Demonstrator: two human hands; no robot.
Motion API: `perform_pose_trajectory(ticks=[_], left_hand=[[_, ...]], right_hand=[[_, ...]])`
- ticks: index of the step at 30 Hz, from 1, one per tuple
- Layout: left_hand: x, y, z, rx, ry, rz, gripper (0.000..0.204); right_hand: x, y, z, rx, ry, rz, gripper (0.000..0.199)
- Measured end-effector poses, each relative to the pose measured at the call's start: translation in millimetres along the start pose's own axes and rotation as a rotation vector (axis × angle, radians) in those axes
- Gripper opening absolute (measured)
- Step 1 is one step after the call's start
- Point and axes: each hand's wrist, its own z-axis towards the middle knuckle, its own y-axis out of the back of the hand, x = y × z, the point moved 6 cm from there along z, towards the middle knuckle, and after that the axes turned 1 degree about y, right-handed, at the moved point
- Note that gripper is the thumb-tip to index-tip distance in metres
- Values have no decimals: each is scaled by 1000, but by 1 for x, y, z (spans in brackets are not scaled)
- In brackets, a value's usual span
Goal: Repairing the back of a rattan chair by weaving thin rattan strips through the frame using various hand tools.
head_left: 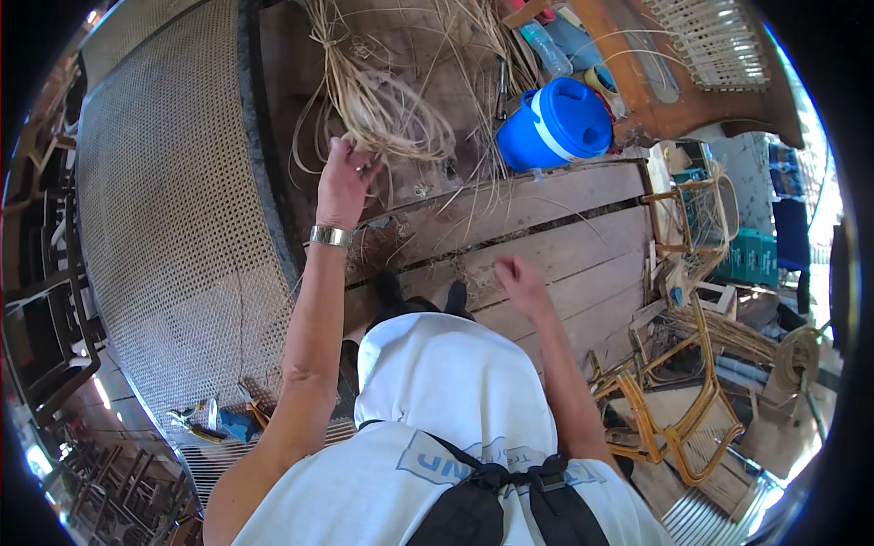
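Observation:
My left hand (348, 184), with a metal watch (330, 236) on the wrist, reaches to the lower end of a looped bundle of pale cane strands (378, 105). Its fingers are apart beside the loops, and no strand shows clearly gripped. Over the wooden planks (574, 205), to the right, my right hand (521, 282) is closed with its fingers curled in. Whatever may be inside it is hidden. Left of my left arm stretches a large woven cane panel (182, 191) with a dark edge. Thin loose strands lie scattered on the boards between the hands.
A blue lidded jug (555, 123) stands at the far right, near a plastic bottle (546, 47) and a wooden frame with woven cane (637, 59). Pliers (196, 423) rest on the panel's near end. Rattan chair frames (678, 428) and a cane coil (798, 358) sit right.

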Motion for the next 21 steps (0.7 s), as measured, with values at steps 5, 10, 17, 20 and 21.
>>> perform_pose_trajectory(ticks=[5,10,17,20,21], left_hand=[[-16,11,-13,12,-127,168,45],[-26,20,-8,95,-198,149,43],[-40,28,-12,98,-191,68,42],[-43,26,-12,75,-145,76,42],[-44,25,-13,68,-132,88,42]], right_hand=[[168,-51,68,-25,559,88,27],[253,-97,92,-75,692,43,28],[265,-129,76,-174,825,-226,40],[255,-138,78,-166,864,-384,43],[250,-142,82,-133,838,-449,45]])
